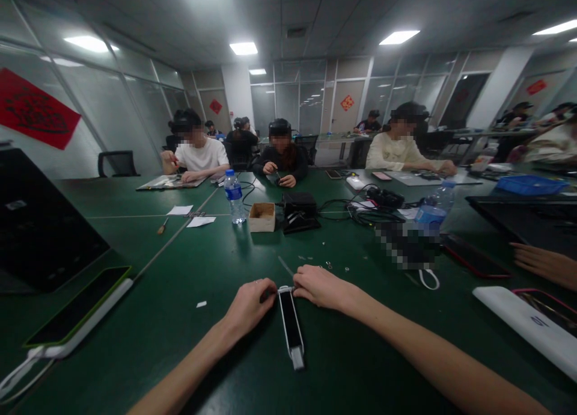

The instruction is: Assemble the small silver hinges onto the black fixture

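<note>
A slim black-faced device with a white rim (290, 319) lies on the green table in front of me, long and narrow, with a pale end piece towards me. I cannot tell its exact kind. At its far left corner my left hand (251, 305) is closed, thumb and fingers pinched on the edge. My right hand (319, 286) is closed at the far right corner, its fingertips pressed together there. What lies under the fingertips is partly hidden. A clear thin strip (285, 264) extends beyond the far end. Small rings (329, 264) lie past my right hand.
A water bottle (234, 198), a small cardboard box (262, 218) and a black stand (300, 212) are ahead. At left are a phone (79, 304) and a laptop (40, 216). Cables and another bottle (435, 204) lie right, near a neighbour's hand (547, 264). Several people sit opposite.
</note>
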Demonstrator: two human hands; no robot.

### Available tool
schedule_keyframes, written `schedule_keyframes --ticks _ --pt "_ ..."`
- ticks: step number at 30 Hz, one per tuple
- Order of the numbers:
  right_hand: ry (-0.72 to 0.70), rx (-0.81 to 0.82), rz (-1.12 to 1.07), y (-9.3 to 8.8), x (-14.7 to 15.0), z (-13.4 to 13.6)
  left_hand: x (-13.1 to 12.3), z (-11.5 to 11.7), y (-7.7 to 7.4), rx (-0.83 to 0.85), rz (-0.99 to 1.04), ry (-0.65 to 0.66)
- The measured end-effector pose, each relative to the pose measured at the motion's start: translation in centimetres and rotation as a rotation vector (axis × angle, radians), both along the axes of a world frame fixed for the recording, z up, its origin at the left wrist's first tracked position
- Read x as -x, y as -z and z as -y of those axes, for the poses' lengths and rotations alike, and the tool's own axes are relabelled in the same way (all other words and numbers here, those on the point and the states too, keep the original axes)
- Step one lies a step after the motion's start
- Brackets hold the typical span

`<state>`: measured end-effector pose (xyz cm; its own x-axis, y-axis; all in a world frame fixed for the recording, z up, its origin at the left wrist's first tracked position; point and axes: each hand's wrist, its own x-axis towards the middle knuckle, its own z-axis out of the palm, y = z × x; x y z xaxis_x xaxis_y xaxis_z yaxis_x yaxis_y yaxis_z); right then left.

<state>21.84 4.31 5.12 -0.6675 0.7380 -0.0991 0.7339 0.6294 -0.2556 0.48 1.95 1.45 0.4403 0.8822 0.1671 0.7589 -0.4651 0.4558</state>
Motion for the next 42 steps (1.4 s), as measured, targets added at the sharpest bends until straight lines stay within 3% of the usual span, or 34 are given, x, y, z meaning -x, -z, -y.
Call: schedule_keyframes --ticks 3,7,12,16,24,33,39,42 --pt "0.051 0.004 0.025 -1.0 -1.9 -1.3 0.2 0.1 0.1 -0.015 -0.025 0.015" --pt "0.218 -0.081 0.083 -2.8 -5.3 -3.1 0.5 0.2 0.3 -0.066 -0.091 0.014" --pt "0.338 -0.022 0.209 -2.0 -7.5 -4.7 0.3 -0.1 0.7 -0.135 -0.145 0.01" --pt "0.325 0.056 0.205 -0.3 -7.5 -5.6 0.2 0.0 0.7 -0.177 -0.16 0.004" --pt "0.271 0.019 0.131 1.3 -8.1 -6.7 0.4 0.4 0.4 -0.219 -0.134 0.002" --pt "0.35 0.16 0.11 1.4 -8.1 -6.9 0.5 0.7 0.0 -0.234 -0.137 -0.004" --pt "0.241 0.144 0.05 1.7 -8.7 -7.3 0.6 0.7 0.0 -0.279 -0.116 -0.013" --pt "0.258 0.194 0.048 1.9 -9.0 -7.6 0.7 0.7 0.1 -0.296 -0.107 -0.003"
